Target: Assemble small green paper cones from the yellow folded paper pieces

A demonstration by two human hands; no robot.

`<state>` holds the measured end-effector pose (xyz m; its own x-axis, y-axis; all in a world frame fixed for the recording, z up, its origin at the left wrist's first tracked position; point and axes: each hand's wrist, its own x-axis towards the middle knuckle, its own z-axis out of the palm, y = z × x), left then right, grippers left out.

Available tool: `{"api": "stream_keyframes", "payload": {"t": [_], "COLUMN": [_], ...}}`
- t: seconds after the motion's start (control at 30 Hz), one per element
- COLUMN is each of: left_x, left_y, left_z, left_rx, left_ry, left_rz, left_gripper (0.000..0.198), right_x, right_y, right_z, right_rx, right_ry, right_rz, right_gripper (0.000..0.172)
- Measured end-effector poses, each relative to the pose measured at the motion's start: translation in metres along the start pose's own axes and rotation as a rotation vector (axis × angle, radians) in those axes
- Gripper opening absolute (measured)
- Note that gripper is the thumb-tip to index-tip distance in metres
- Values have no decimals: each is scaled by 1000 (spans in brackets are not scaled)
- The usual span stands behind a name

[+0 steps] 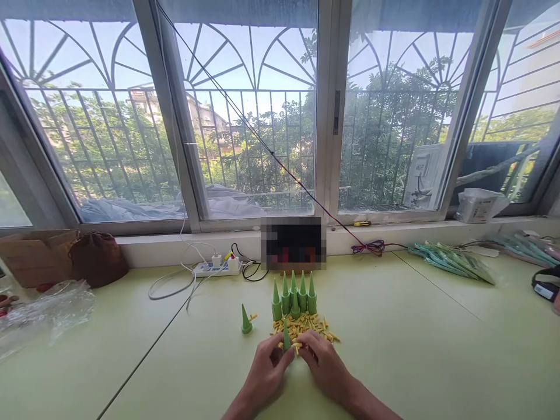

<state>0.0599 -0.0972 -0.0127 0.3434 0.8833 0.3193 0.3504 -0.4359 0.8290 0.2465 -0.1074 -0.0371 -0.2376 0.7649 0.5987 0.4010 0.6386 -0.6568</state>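
In the head view, my left hand point(270, 360) is closed around the base of a green pointed cone point(286, 333), which stands upright between its fingers. My right hand point(322, 354) pinches a small yellow piece point(297, 345) against the cone's right side. Just beyond my hands lies a loose heap of small yellow pieces point(308, 328). Several more green cones point(301, 296) stand upright in a cluster behind the heap. To the left, one separate green cone point(246, 321) has a yellow piece sticking out of its right side.
A power strip point(216, 268) with cables lies by the window ledge. A brown bag point(98, 259), a cardboard box point(37, 256) and clear plastic wrap point(48, 315) are at left. Bagged green items point(452, 262) lie at right. A blurred dark screen point(294, 242) stands behind the cones.
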Motion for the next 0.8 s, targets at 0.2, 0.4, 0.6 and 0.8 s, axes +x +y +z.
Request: {"api": "stream_keyframes", "payload": {"t": [0.2, 0.4, 0.6, 0.8], "left_x": [-2, -3, -3, -3], "left_y": [-5, -6, -11, -13], "left_z": [1, 1, 1, 1], "left_rx": [11, 84, 129, 123], "left_ry": [11, 6, -13, 7], "left_rz": [9, 39, 53, 77], "left_gripper": [35, 28, 26, 27], "right_x": [-1, -2, -3, -3], "right_y": [7, 10, 12, 10], "right_z": [3, 3, 4, 4], "right_rx": [1, -29, -58, -56], "right_ry": [17, -2, -4, -23], "right_rz": [-1, 14, 28, 64], "right_gripper": [26, 31, 29, 24]}}
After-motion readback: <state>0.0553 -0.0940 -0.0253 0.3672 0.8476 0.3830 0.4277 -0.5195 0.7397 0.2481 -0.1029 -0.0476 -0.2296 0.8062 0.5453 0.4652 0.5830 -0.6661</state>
